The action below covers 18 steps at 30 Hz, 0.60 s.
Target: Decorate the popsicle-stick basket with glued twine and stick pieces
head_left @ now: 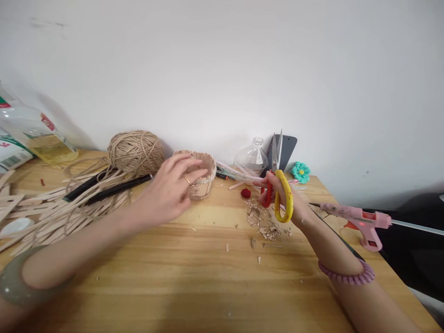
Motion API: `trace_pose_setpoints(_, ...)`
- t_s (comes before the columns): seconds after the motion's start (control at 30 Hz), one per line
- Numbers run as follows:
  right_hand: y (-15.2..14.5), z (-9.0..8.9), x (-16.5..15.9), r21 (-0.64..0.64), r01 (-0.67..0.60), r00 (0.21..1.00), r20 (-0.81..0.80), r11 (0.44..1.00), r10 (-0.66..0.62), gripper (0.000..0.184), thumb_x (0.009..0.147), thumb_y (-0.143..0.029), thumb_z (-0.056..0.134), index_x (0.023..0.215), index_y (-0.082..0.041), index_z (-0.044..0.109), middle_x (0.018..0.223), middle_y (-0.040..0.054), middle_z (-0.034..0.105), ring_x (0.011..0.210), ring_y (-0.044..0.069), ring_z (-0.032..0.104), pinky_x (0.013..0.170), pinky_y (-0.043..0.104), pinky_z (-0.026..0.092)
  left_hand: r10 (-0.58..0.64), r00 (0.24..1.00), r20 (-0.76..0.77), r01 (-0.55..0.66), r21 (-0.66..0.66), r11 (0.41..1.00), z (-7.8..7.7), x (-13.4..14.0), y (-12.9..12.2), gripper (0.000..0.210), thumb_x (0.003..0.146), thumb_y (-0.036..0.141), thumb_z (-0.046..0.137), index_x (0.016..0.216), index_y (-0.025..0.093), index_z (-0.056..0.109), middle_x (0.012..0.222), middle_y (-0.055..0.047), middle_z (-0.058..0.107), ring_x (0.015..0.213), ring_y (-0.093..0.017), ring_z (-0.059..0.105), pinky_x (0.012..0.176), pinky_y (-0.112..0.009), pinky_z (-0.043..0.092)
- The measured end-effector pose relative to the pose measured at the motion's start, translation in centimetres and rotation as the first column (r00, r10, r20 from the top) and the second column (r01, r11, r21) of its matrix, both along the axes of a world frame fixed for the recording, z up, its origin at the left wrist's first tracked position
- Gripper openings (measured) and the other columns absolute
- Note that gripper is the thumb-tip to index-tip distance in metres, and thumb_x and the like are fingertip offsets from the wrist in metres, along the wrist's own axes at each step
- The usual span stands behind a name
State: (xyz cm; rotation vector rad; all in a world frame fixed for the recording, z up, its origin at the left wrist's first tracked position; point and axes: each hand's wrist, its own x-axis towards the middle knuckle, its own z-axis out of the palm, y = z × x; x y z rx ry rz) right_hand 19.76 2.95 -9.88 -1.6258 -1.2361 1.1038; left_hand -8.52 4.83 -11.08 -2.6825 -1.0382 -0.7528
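Note:
My left hand point(173, 187) is over the near left side of a small basket of wooden craft sticks point(201, 190), its fingers extended and a little apart. It covers part of the basket; whether the fingertips touch the rim I cannot tell. A shiny beaded trim runs round the basket's side. In my right hand point(297, 213) is a pair of scissors point(285, 199) with one red and one yellow handle loop, blades pointing up and slightly parted. Below that hand lie wood chips point(268, 230), with a small dark red rose point(246, 193) to their upper left.
Twine ball point(136, 151), loose wooden strips point(41, 208), black pens point(120, 188) and a bottle of yellow liquid point(52, 143) occupy the left. Behind the scissors are a clear glass bottle point(252, 157), phone point(289, 148) and teal flower point(300, 172). A pink glue gun point(371, 221) sits right.

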Motion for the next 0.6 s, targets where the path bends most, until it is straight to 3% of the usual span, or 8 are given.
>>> trace_pose_setpoints(0.07,-0.2,0.1,0.0,-0.001,-0.008,1.000,0.008,1.000,0.008,0.042,0.078,-0.063,0.054,0.081,-0.021,0.054,0.066,0.0022,0.067,0.049,0.016,0.057,0.052,0.031,0.045,-0.077,0.997,-0.002,0.077,0.098,0.992,-0.6,1.5,-1.2,0.033,0.081,0.011,0.050,0.112,0.017,0.060,0.122,-0.010,0.061,0.125,-0.029,0.042,0.107,-0.056,0.029)
trace_pose_setpoints(0.13,-0.4,0.1,0.0,0.004,-0.017,1.000,0.015,1.000,0.017,0.042,0.076,-0.063,0.055,0.079,-0.021,0.055,0.062,0.0014,0.065,0.050,0.017,0.056,0.053,0.031,0.044,-0.204,0.967,-0.153,0.206,-0.007,0.979,-1.1,3.8,-1.9,0.025,0.086,0.008,0.046,0.099,0.018,0.065,0.103,-0.006,0.070,0.105,-0.021,0.058,0.100,-0.043,0.042)
trace_pose_setpoints(0.2,-0.5,0.0,0.0,0.009,-0.023,1.000,0.022,1.000,0.022,0.044,0.075,-0.064,0.056,0.079,-0.020,0.057,0.056,0.0001,0.062,0.051,0.017,0.056,0.054,0.031,0.043,-0.166,0.948,-0.270,0.134,-0.135,0.982,-1.6,6.7,-1.7,0.026,0.085,0.004,0.045,0.098,0.014,0.065,0.101,-0.010,0.070,0.094,-0.020,0.063,0.083,-0.034,0.052)
trace_pose_setpoints(0.37,-0.5,-1.1,0.7,0.027,-0.018,1.000,0.024,0.999,0.018,0.051,0.075,-0.067,0.053,0.085,-0.018,0.061,0.056,0.0002,0.062,0.054,0.017,0.057,0.059,0.032,0.045,0.041,0.947,-0.318,-0.088,-0.134,0.987,-2.6,13.3,0.7,0.028,0.085,0.001,0.046,0.109,0.001,0.059,0.114,-0.023,0.062,0.105,-0.028,0.059,0.074,-0.036,0.054)
trace_pose_setpoints(0.47,-0.5,-1.8,1.3,0.034,-0.026,1.000,0.016,0.999,0.025,0.053,0.076,-0.068,0.052,0.089,-0.018,0.062,0.057,0.0004,0.063,0.053,0.017,0.057,0.061,0.034,0.046,0.110,0.926,-0.362,-0.171,-0.141,0.975,-3.2,14.9,0.9,0.022,0.085,0.009,0.054,0.106,0.006,0.060,0.117,-0.018,0.060,0.103,-0.025,0.060,0.076,-0.037,0.054)
trace_pose_setpoints(0.6,-0.6,-2.1,1.4,0.047,-0.029,1.000,-0.008,0.998,0.030,0.050,0.075,-0.067,0.054,0.089,-0.019,0.062,0.064,0.0022,0.067,0.059,0.018,0.060,0.061,0.033,0.047,0.123,0.910,-0.397,-0.198,-0.156,0.968,-3.8,14.7,-0.4,0.025,0.087,0.022,0.056,0.109,0.011,0.059,0.121,-0.014,0.057,0.104,-0.024,0.058,0.078,-0.038,0.053)
